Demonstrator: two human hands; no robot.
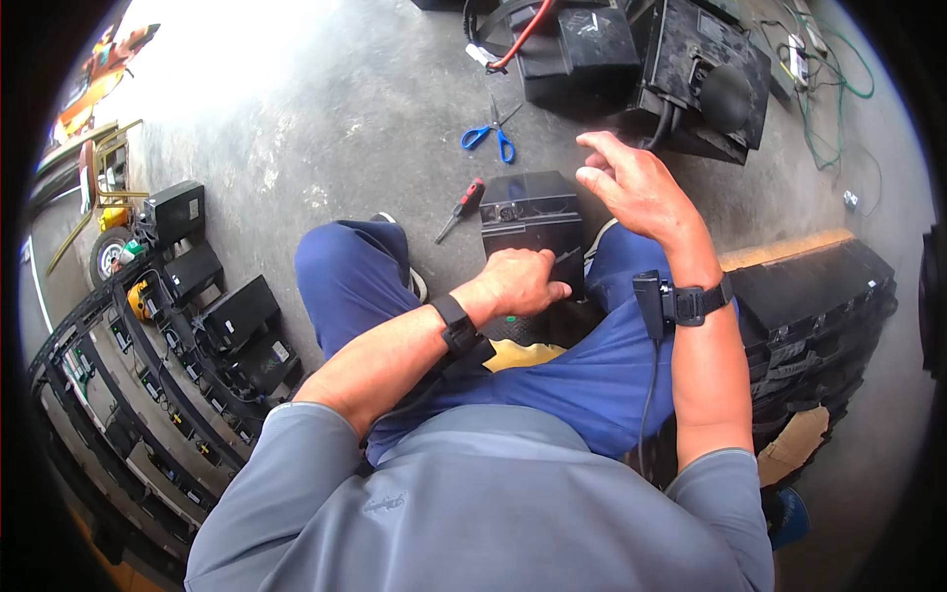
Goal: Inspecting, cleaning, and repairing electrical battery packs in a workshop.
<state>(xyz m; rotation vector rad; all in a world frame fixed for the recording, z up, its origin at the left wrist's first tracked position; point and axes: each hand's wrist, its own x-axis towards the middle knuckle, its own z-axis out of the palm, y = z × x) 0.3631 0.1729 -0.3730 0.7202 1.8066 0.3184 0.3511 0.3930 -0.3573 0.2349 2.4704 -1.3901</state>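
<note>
A black rectangular box [533,230] with a socket-like fitting on its top stands on the floor between my knees. My left hand [520,281] is closed at the box's near edge, thumb and forefinger gripping there; its other fingers are hidden under the hand. My right hand [639,189] is raised beyond the box's right side, fingers loosely bent and apart, with nothing in it. A red-handled screwdriver [461,209] lies left of the box. Farther off lie blue-handled scissors [490,136], blades spread.
Large black cases [582,54] with a thick red cable [526,35] stand at the far right. A stack of black boxes [811,286] rises by my right side. On the left, a black rack [148,365] stands near more black boxes [242,314]. A green cord [838,128] trails at far right.
</note>
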